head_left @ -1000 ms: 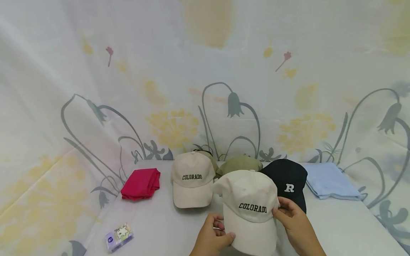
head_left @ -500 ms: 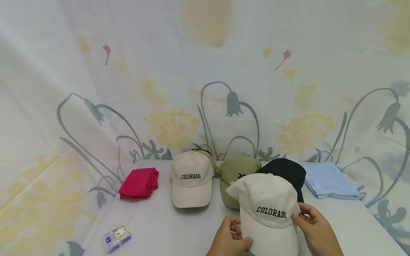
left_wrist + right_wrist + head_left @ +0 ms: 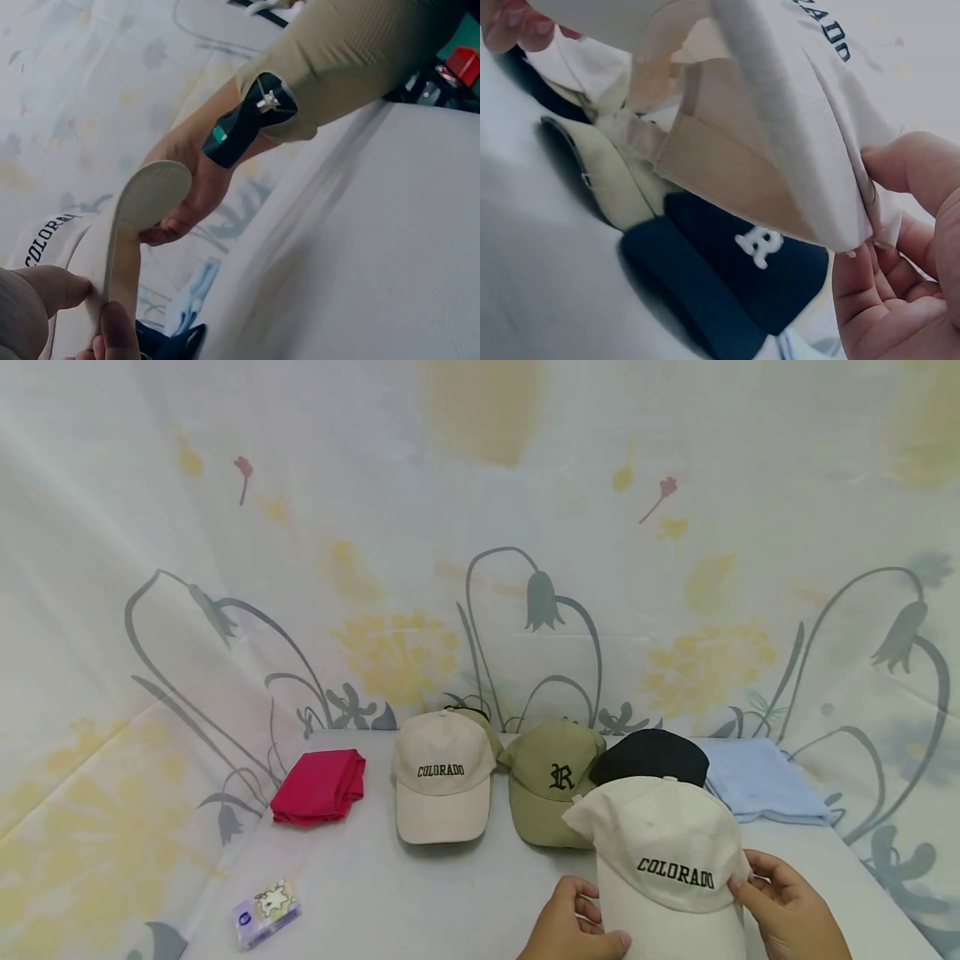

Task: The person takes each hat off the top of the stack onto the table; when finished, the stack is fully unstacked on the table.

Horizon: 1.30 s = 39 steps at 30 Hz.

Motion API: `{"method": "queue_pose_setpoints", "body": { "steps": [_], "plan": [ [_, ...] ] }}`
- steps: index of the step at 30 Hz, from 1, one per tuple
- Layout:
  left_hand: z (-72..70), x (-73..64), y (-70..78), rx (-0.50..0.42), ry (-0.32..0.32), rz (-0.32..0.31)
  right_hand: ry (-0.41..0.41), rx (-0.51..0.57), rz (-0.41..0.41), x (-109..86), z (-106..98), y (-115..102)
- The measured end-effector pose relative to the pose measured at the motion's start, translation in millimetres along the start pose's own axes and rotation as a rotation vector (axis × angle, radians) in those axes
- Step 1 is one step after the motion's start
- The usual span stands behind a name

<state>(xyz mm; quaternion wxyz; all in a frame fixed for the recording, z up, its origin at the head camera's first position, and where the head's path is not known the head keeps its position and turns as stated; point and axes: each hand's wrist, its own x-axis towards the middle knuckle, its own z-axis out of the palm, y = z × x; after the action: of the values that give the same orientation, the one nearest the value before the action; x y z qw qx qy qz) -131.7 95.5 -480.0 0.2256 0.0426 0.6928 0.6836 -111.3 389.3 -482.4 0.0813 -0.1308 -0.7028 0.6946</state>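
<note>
Both hands hold a cream baseball cap lettered COLORADO, raised above the near right part of the table. My left hand pinches the brim's edge between thumb and fingers, as the left wrist view shows too. With thumb and fingers my right hand pinches the cap's side, at the lower edge of the crown. The cap's hollow underside faces the right wrist camera. Behind it in the head view, a black cap is partly hidden; its white R shows in the right wrist view. An olive cap with a dark R stands left of that.
Another beige COLORADO cap stands on the white table, with one more olive cap mostly hidden behind it. Folded red cloth and a purple tissue pack lie left. Folded light blue cloth lies far right.
Both hands have carried the cream cap to the right and slightly down. The olive cap with the R has come into view, while the black cap's front is now covered.
</note>
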Motion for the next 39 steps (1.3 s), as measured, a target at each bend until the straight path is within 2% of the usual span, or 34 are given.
{"method": "queue_pose_setpoints", "body": {
  "steps": [5,12,16,21,27,31,35,39],
  "plan": [
    [13.1,3.9,-1.0,-0.004,-0.010,-0.007,0.006,-0.059,0.055,0.5,-15,-1],
    [26.2,13.4,-3.5,0.027,-0.006,-0.031,-0.019,-0.367,0.202,6.5,-31,-9],
    [30.1,22.4,-9.4,0.064,0.001,-0.054,-0.020,-0.462,0.273,10.7,-32,-8],
    [33.4,30.0,-13.7,0.113,0.026,-0.069,-0.048,-0.579,0.279,18.5,-33,2],
    [38.3,36.2,-14.3,0.156,0.027,-0.019,-0.088,-0.689,0.271,26.2,-36,6],
    [40.7,39.8,-15.5,0.177,0.032,0.008,-0.063,-0.703,0.270,31.3,-33,7],
    [43.5,43.6,-20.6,0.212,0.053,0.010,-0.036,-0.627,0.270,34.7,-27,10],
    [45.3,44.8,-25.5,0.272,0.070,0.044,-0.030,-0.629,0.270,36.2,-26,13]
  ]
}}
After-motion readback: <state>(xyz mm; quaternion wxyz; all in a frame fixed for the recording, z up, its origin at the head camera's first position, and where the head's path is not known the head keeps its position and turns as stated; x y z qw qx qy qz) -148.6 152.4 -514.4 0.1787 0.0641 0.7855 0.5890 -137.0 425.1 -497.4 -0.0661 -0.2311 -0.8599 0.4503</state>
